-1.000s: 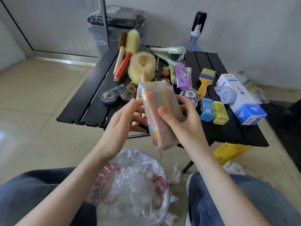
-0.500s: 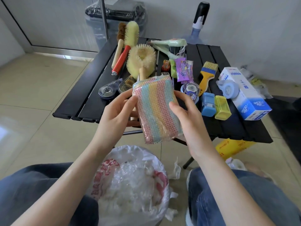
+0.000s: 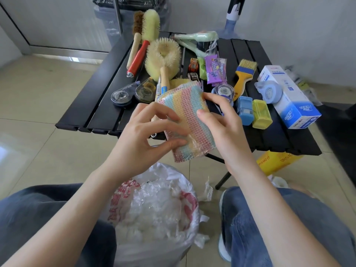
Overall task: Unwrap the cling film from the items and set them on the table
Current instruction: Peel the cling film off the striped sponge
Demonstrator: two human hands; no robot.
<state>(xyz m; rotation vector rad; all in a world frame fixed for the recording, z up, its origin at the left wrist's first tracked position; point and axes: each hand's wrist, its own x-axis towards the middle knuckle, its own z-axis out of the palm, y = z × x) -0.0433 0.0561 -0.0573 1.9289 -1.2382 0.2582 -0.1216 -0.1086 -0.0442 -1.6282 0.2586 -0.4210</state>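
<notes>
A pastel striped sponge pack (image 3: 189,112), wrapped in shiny cling film, is held upright in front of the black slatted table (image 3: 100,105). My right hand (image 3: 221,124) grips its right edge, thumb on the front face. My left hand (image 3: 146,132) lies across its left side, fingers curled, thumb and fingertips picking at the film near the lower middle. The pack's back is hidden.
On the table lie several brushes (image 3: 163,56), tape dispensers (image 3: 123,95), a purple packet (image 3: 214,70), a yellow paintbrush (image 3: 242,76), blue and yellow small boxes (image 3: 254,112) and a white-blue carton (image 3: 289,95). A bag of crumpled film (image 3: 154,207) sits between my knees. A yellow box (image 3: 277,160) lies under the table.
The pack has been turned from edge-on to face me flat. My left hand moved from behind the pack onto its front, fingers now picking at the film.
</notes>
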